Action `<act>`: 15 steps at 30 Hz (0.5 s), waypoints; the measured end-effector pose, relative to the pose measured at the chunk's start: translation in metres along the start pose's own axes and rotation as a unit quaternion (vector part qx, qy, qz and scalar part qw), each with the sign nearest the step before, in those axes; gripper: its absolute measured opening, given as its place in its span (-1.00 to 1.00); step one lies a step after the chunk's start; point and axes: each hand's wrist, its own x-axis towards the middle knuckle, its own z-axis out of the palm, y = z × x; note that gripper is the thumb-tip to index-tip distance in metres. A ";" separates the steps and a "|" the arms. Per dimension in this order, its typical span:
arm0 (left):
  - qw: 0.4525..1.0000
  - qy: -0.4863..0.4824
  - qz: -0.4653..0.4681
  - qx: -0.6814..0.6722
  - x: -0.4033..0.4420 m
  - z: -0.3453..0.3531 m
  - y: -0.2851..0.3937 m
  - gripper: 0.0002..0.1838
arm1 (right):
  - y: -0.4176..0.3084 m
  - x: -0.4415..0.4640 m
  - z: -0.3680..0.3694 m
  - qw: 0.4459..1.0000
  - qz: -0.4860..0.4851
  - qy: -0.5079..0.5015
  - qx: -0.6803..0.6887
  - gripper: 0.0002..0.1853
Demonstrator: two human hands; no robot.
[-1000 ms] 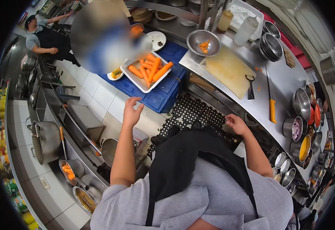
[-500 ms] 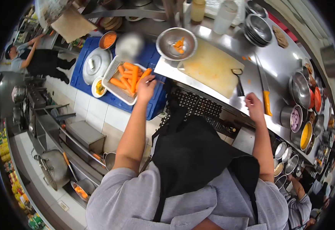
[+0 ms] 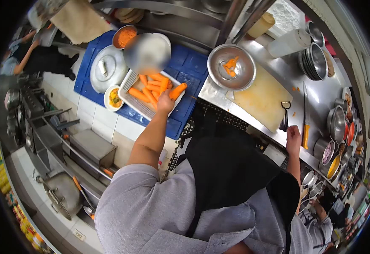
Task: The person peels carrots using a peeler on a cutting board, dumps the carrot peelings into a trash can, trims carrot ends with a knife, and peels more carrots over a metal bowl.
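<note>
My left hand [image 3: 165, 103] is at the near edge of a white plastic basket [image 3: 139, 111], its fingers closed on a peeled carrot [image 3: 164, 85]. Another carrot [image 3: 178, 91] lies against the basket rim just right of that hand, with several more beside it. My right hand [image 3: 294, 139] is at the counter's front edge with its fingers curled, and nothing shows in them. Close by, a black peeler [image 3: 285, 111] lies at the end of the stained cutting board [image 3: 259, 97], apart from the fingers. A knife with an orange handle [image 3: 305, 136] lies beyond the right hand.
A steel bowl [image 3: 216, 63] with carrot pieces stands at the board's left end. On the blue surface [image 3: 189, 63] are a pot lid [image 3: 96, 70], a bowl of grated carrot [image 3: 125, 37] and a small food bowl [image 3: 114, 98]. Containers line the right counter. Another person [image 3: 41, 59] stands far left.
My left hand has closed on a carrot in the basket. My right hand stays near the peeler, which lies still on the board. The view has shifted, so the counter appears further right.
</note>
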 end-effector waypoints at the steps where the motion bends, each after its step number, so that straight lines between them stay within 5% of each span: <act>1: 1.000 -0.018 0.008 0.020 0.010 0.004 -0.001 -0.49 | -0.016 -0.002 0.003 1.000 -0.011 0.005 -0.002 -0.90; 6: 0.989 -0.104 -0.072 0.072 0.034 0.026 0.025 -0.45 | -0.044 0.006 0.013 0.999 -0.020 -0.034 -0.023 -0.88; 12: 0.990 0.020 -0.098 -0.103 0.045 0.019 0.049 -0.51 | -0.051 0.026 0.006 0.998 -0.050 -0.013 -0.046 -0.88; 13: 0.989 0.096 -0.008 -0.113 0.047 0.014 0.056 -0.57 | -0.050 0.028 0.003 0.999 -0.036 -0.006 -0.034 -0.88; 15: 0.947 0.091 0.008 -0.306 0.046 -0.011 0.098 -0.69 | -0.027 0.036 0.008 0.994 -0.083 0.041 -0.053 -0.88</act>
